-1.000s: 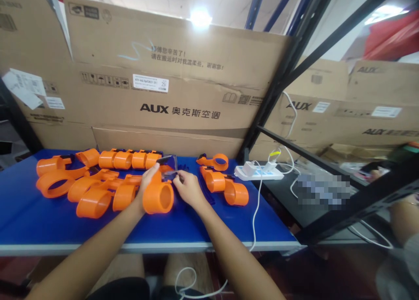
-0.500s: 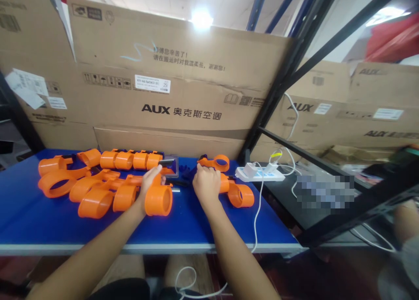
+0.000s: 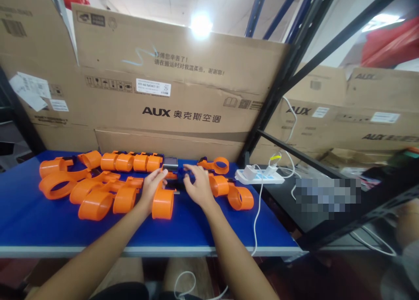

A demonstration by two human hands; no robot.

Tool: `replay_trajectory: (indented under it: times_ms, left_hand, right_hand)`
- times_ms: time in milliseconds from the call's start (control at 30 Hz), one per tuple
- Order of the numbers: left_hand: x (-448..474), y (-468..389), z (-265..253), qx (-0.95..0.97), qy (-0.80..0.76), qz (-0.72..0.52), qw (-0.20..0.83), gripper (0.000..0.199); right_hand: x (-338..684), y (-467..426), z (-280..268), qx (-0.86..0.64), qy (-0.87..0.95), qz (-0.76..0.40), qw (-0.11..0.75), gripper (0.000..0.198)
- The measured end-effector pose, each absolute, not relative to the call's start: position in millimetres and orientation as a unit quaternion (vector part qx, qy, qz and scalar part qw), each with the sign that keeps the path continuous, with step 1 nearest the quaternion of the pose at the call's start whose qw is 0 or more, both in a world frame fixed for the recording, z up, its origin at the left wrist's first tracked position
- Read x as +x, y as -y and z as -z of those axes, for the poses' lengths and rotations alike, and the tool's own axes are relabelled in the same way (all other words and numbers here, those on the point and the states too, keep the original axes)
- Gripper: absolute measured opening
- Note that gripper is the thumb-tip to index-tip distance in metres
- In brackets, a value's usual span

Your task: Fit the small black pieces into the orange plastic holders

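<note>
— While tagging hands, starting where?
— With the left hand (image 3: pixel 152 187): wrapped around the arm of an orange ring piece (image 3: pixel 163 205), ring end toward the near edge, over the blue tabletop (image 3: pixel 81 235).
— And the right hand (image 3: pixel 199 187)?
— Near the left, with thumb and forefinger apart, at some dark blue parts (image 3: pixel 182 174). Can't tell if gripping any; too blurred.
— Behind the left hand?
— Small grey-framed item (image 3: pixel 170 162), too small to name. To its left, row of four orange rings (image 3: pixel 140 163).
— Nearer, at left?
— Looser cluster of orange pieces (image 3: pixel 94 205), lying at various angles.
— Past the right hand?
— Further orange pieces (image 3: pixel 245 198), then white power strip (image 3: pixel 260 176) with plugs in.
— Backdrop?
— Cardboard box (image 3: pixel 183 97), marked AUX.
</note>
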State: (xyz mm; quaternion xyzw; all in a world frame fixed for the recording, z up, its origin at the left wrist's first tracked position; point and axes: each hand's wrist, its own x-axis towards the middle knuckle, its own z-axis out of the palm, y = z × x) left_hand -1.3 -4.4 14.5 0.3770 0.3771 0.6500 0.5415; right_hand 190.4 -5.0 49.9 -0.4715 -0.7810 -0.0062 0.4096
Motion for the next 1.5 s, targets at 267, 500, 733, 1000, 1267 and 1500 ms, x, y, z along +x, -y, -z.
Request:
replay_trajectory:
  times_ms: [267,500,733,1000,1267,1500]
  left_hand:
    - [5.0,7.9,-20.2,0.379,-0.35,-0.638,0.571,0.045]
    - [9.1,9.9,-18.4,0.393,-0.346,-0.635,0.568,0.043]
    - [6.9,10.5,-17.8,0.413,-0.358,-0.634,0.547,0.036]
    - [6.1,11.7,-20.3,0.408,-0.339,-0.631,0.566,0.031]
    - [4.7,9.4,-20.6,0.359,-0.329,-0.628,0.607,0.032]
    - [4.7,9.9,-21.9,0.241,-0.31,-0.574,0.719,0.034]
  right_hand:
    - [176.0,10.7,-44.7,-0.417,0.793,-0.08,0.436,0.056]
    - [171.8,11.9,-38.9,-0.408,0.802,-0.055,0.433,0.049]
    - [169.4,10.9,-35.3,-0.423,0.816,-0.016,0.393,0.031]
    - [171.4,9.7,-36.5,-0.399,0.835,-0.014,0.378,0.027]
    - [171.0,10.9,-36.8,-0.402,0.813,-0.051,0.418,0.038]
    - [173.4,9.2,-38.0,-0.404,0.838,0.007,0.366,0.043]
